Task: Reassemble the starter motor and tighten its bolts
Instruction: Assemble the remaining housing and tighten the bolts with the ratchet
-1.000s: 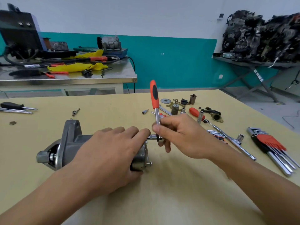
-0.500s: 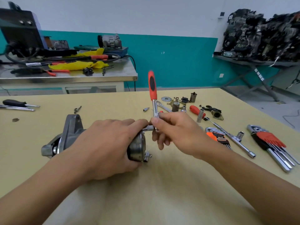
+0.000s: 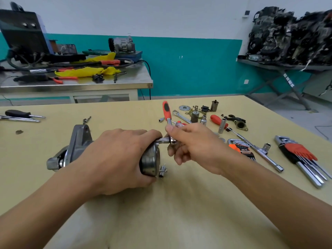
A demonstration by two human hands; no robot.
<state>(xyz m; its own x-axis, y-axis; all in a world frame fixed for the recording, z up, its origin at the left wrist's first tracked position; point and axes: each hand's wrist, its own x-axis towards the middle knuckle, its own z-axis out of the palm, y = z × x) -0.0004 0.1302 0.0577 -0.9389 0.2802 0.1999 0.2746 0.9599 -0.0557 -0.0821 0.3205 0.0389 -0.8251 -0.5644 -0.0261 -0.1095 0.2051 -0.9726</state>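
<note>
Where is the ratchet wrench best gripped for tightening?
Probably the orange handle, coming from the right: it stands clear above the right hand, which pinches the ratchet wrench at its head by the socket, and gives most leverage. The left hand holds the starter motor.

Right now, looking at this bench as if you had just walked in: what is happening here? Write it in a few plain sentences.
A person is working on a starter motor that lies on its side on the yellow table. The left hand grips the motor's body. The right hand holds a ratchet near its head, orange handle pointing up, with its socket set against the end cap. Hex keys and loose parts lie to the right.
</note>
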